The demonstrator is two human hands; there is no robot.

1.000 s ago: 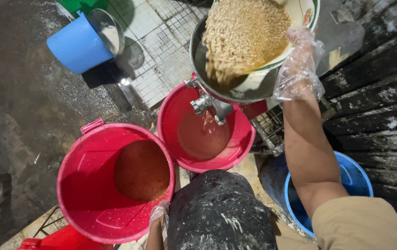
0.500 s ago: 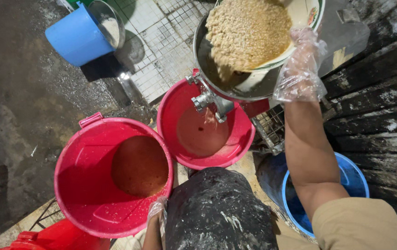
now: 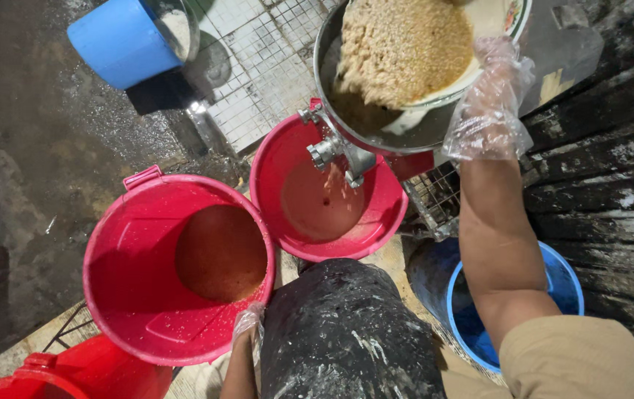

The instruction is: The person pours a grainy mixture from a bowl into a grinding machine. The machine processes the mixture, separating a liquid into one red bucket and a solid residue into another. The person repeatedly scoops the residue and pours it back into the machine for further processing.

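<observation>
I read the right hand (image 3: 488,103), in a clear plastic glove, closed on the rim of a pale bowl (image 3: 479,44) tilted over the metal hopper (image 3: 346,111); most of the soaked grain (image 3: 398,48) sits in the bowl, so I judge the pour is only partly done. Below the hopper, the smaller red bucket (image 3: 376,214) holds a shallow pinkish liquid. Lower left of the hopper, the gloved left hand (image 3: 247,325) rests by the large red bucket (image 3: 132,295); I cannot tell its grip.

Wet work floor seen from above.
Dark concrete (image 3: 29,170) is glistening beside pale tiling (image 3: 258,66); blackened planks (image 3: 612,148) are lining the right.
</observation>
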